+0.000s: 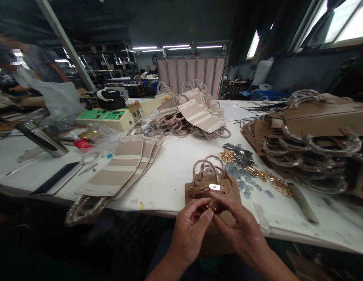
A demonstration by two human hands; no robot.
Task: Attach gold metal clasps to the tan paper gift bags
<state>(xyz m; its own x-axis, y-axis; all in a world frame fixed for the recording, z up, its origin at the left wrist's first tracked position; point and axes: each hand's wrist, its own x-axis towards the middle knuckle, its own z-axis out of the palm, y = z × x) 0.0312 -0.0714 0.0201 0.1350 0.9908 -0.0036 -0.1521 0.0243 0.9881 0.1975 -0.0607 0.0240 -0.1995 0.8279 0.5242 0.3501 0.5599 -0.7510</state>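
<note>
A tan handbag (pixel 190 192) with plastic-wrapped handles (pixel 205 168) leans at the table's front edge, partly hidden by my hands. Across its upper front is a shiny gold metal plate (pixel 218 188). My left hand (pixel 190 227) is closed, its thumb and forefinger pinching a small gold metal fitting (pixel 210 207) in front of the bag. Close against it, my right hand (pixel 239 218) has its fingers bent round the same fitting. The fitting's exact shape is mostly covered by the fingers.
Loose gold hardware (pixel 269 179) and grey metal plates (pixel 240 175) lie right of the bag. Stacked tan bag pieces (pixel 322 121) rise at the right. Beige panels (pixel 119 168) lie left, near a green-topped machine (pixel 108 117) and a steel flask (pixel 42 138). A person (pixel 42 64) stands far left.
</note>
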